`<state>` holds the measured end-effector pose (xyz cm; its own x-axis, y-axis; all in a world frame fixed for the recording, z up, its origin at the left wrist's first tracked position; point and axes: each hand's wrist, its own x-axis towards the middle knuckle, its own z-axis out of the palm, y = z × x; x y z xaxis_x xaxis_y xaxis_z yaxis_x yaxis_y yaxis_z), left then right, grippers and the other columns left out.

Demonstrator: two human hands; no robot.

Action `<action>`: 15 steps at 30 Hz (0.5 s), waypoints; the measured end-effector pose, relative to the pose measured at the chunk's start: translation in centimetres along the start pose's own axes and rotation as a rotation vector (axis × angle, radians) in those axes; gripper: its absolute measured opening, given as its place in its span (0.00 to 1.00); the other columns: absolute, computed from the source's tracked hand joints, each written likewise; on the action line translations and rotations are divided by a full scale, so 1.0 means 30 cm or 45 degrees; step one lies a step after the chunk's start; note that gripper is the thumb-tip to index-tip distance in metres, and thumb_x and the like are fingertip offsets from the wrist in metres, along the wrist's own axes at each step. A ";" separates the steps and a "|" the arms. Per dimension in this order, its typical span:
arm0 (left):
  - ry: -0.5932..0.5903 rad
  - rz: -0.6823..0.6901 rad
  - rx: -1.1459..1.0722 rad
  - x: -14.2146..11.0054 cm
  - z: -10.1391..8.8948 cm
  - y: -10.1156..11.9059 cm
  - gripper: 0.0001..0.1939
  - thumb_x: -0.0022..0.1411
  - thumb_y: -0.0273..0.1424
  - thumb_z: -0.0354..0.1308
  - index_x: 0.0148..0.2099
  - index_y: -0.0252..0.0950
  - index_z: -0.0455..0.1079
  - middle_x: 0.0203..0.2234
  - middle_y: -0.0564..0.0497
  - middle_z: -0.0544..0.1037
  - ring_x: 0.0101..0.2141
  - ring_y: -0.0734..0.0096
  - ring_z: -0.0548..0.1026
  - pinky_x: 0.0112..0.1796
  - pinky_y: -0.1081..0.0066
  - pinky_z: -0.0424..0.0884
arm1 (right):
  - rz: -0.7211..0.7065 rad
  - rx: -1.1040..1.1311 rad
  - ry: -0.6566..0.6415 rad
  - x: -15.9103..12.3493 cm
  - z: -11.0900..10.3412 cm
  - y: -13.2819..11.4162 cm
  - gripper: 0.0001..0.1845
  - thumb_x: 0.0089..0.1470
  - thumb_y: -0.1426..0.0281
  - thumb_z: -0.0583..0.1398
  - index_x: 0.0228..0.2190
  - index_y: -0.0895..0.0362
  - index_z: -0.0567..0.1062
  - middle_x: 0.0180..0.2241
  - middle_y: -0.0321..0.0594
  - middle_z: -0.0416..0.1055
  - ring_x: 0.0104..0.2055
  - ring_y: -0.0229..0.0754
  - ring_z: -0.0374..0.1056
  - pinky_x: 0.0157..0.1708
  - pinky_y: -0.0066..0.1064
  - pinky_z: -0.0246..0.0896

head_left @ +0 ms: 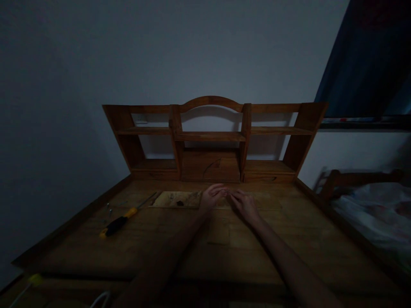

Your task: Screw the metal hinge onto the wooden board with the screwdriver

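My left hand (pixel 212 196) and my right hand (pixel 242 201) meet above the middle of the wooden desk, fingertips nearly together. Both are closed in a pinch; whatever sits between the fingers is too small and dark to make out. Just left of my left hand lies a pale, flat rectangular piece (pixel 167 200) with a dark spot on it. Farther left, a screwdriver (pixel 118 225) with a yellow and black handle rests on the desktop, its shaft pointing away to the right. Small metal pieces (pixel 111 211), which look like screws, are beside it.
A wooden shelf unit (pixel 210 137) with an arched top rail stands at the back of the desk (pixel 205 256). Raised edges run along both sides. At lower left are a yellow item (pixel 35 280) and a white loop (pixel 101 298). White plastic-like material (pixel 375 209) lies at right.
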<state>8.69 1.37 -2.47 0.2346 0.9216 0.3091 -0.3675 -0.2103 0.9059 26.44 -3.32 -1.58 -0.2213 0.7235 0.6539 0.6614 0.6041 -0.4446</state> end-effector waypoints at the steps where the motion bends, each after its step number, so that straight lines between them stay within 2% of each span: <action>1: -0.015 -0.008 -0.022 0.002 -0.005 -0.008 0.27 0.50 0.39 0.71 0.49 0.31 0.71 0.45 0.38 0.80 0.41 0.59 0.80 0.50 0.56 0.73 | -0.006 -0.018 -0.003 0.001 -0.004 0.002 0.18 0.65 0.65 0.54 0.52 0.49 0.76 0.41 0.42 0.75 0.39 0.43 0.73 0.40 0.33 0.66; 6: -0.132 -0.034 -0.109 0.010 -0.021 -0.040 0.25 0.52 0.36 0.70 0.51 0.32 0.72 0.46 0.39 0.79 0.45 0.59 0.79 0.53 0.55 0.70 | -0.029 -0.077 -0.009 -0.001 -0.028 -0.002 0.19 0.65 0.64 0.52 0.54 0.51 0.75 0.42 0.45 0.75 0.39 0.45 0.72 0.41 0.34 0.67; 15: -0.164 0.066 0.101 0.002 0.003 -0.008 0.19 0.53 0.35 0.69 0.47 0.33 0.76 0.45 0.43 0.80 0.47 0.62 0.77 0.55 0.58 0.68 | 0.008 -0.144 -0.025 -0.004 -0.036 -0.011 0.19 0.66 0.64 0.52 0.52 0.52 0.77 0.42 0.45 0.76 0.40 0.46 0.73 0.42 0.34 0.66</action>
<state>8.87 1.44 -2.63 0.3327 0.8604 0.3860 -0.3109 -0.2863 0.9063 27.01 -3.96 -0.84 -0.2301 0.7339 0.6391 0.7392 0.5589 -0.3758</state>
